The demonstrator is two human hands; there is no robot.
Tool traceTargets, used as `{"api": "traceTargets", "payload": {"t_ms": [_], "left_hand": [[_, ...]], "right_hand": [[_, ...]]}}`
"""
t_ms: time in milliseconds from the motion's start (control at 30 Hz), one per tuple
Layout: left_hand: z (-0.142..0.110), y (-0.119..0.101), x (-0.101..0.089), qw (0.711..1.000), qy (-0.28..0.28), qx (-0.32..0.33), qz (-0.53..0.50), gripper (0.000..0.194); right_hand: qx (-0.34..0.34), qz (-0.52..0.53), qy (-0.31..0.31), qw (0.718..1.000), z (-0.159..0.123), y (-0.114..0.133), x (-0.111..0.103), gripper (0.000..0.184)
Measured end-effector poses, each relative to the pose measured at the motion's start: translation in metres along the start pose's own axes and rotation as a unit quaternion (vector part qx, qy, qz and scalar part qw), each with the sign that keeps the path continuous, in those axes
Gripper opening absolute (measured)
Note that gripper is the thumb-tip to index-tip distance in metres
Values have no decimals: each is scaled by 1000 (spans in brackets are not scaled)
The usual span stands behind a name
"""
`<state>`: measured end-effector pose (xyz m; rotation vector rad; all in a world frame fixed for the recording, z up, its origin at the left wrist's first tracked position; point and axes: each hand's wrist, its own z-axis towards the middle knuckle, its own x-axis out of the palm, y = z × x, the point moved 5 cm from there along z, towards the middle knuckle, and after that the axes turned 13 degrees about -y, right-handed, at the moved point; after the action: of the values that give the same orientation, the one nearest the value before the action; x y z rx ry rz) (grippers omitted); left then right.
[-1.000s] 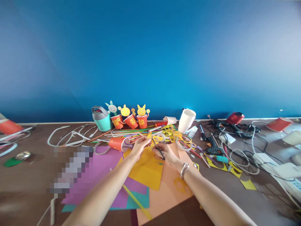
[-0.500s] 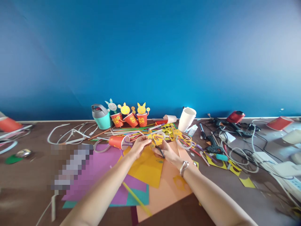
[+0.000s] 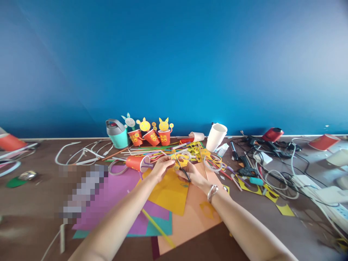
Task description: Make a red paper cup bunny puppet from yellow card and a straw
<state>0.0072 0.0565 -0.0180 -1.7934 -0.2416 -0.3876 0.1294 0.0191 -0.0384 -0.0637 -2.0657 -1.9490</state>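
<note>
A blue wall [image 3: 174, 69] rises behind the brown tabletop [image 3: 217, 244]; the golden sheet [image 3: 170, 195] overlaps a peach sheet [image 3: 195, 224] to its right and a purple sheet [image 3: 114, 195] to its left. Well to the right of the golden sheet runs a white power strip [image 3: 338, 210], with cables and a black glue gun [image 3: 247, 168] between. Beyond it, against the wall, stand a teal container [image 3: 119, 140], a white cup [image 3: 216, 137] and three red cups bearing animal heads. Just beyond the golden sheet, straws and yellow offcuts [image 3: 197, 149] crowd the space, and a tipped red cup [image 3: 136, 163] lies near the left hand [image 3: 162, 168]. Over its far part, the right hand [image 3: 191, 175] has its grip closed round the handles of the scissors [image 3: 183, 172], while the left hand's grip is pinched on a small yellow paper piece [image 3: 176, 162], beside the blades
</note>
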Motion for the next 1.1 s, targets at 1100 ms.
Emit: {"api": "traceTargets", "payload": {"t_ms": [1100], "left_hand": [[1, 4, 1, 1000, -4, -4, -2, 28]], "right_hand": [[-18, -35, -1, 999, -2, 8, 5, 41]]}}
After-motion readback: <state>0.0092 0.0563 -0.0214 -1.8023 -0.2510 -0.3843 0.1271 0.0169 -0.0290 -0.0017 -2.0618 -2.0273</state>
